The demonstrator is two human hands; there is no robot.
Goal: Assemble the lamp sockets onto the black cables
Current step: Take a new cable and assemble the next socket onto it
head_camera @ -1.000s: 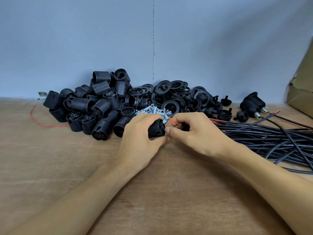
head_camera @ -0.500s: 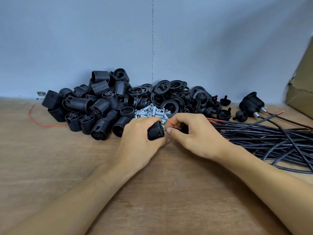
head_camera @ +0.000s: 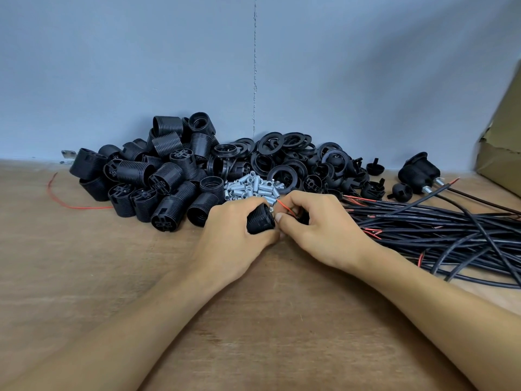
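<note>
My left hand (head_camera: 229,235) grips a black ribbed lamp socket (head_camera: 260,222) just above the wooden table (head_camera: 84,277). My right hand (head_camera: 315,227) meets it from the right and pinches a thin red wire (head_camera: 284,206) that leads into the socket's end. A black part sits half hidden under the right fingers. A bundle of black cables (head_camera: 439,230) with red wire tips lies to the right. A heap of black socket bodies (head_camera: 158,182) lies behind the left hand.
Black threaded rings (head_camera: 284,159) and small caps are heaped against the blue wall. Small metal threaded tubes (head_camera: 251,189) lie just behind my hands. Assembled sockets on cables (head_camera: 420,172) sit at the far right by a cardboard box (head_camera: 501,153). A loose red wire (head_camera: 70,204) lies at the left.
Both hands have shifted slightly towards the wall while staying together. The socket has turned a little in my left hand; the right fingers have closed tighter on the red wire.
</note>
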